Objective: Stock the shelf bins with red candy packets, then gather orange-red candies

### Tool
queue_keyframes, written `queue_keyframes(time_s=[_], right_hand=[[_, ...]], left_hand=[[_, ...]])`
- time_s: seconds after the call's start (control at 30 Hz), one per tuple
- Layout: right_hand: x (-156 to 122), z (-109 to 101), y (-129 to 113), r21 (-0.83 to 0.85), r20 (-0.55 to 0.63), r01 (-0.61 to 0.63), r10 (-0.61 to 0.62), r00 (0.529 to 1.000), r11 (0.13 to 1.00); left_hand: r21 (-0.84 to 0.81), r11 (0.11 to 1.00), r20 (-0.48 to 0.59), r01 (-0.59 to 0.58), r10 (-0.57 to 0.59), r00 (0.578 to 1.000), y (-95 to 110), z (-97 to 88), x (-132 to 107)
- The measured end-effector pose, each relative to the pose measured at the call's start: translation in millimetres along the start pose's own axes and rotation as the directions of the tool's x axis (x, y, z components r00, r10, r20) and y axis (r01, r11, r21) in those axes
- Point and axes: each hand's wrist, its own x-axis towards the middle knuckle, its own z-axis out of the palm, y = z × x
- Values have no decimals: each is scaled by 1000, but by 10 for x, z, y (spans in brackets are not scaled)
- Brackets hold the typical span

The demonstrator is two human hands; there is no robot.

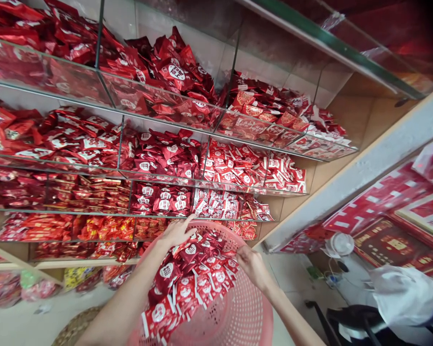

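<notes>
A pink perforated plastic basket (254, 307) is tilted in front of me. A pile of small red packets (205, 278) with white round labels fills its far and left part. My left hand (176, 234) lies over the basket's far left edge beside the packets, its thumb and fingers apart. On the far right of the pile, my right hand (253, 266) has curled fingers touching the packets close to the rim. What lies between those fingers is hidden from me.
Beyond the basket rise wooden shelves with glass-fronted compartments (159, 105) full of red packets. A woven round mat (74, 327) lies on the floor at left, near bagged goods (39, 290). At right are a black chair (357, 319) with a white bag (407, 293) and boxed red goods (397, 242).
</notes>
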Motion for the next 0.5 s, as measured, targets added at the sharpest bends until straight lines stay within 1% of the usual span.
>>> queue_keyframes(time_s=[0.1, 0.17, 0.23, 0.3, 0.4, 0.5], right_hand=[[12, 31, 12, -20, -56, -7, 6, 998, 1000], [17, 52, 27, -42, -64, -2, 0, 998, 999], [15, 78, 51, -77, -16, 18, -19, 1000, 997], [6, 108, 82, -124, 61, 33, -26, 998, 992], [-18, 153, 134, -172, 143, 30, -5, 990, 985], [-40, 182, 172, -241, 192, 15, 33, 981, 970]], left_hand=[[2, 1000, 2, 9, -9, 1000, -4, 7, 3], [4, 1000, 1, 9, -9, 1000, -4, 9, 3], [15, 1000, 1, 12, -12, 1000, -4, 12, 3], [23, 1000, 0, 14, -14, 1000, -6, 14, 4], [17, 1000, -2, 3, -3, 1000, -10, 17, 4], [2, 1000, -5, -3, 3, 1000, -11, 17, 3]])
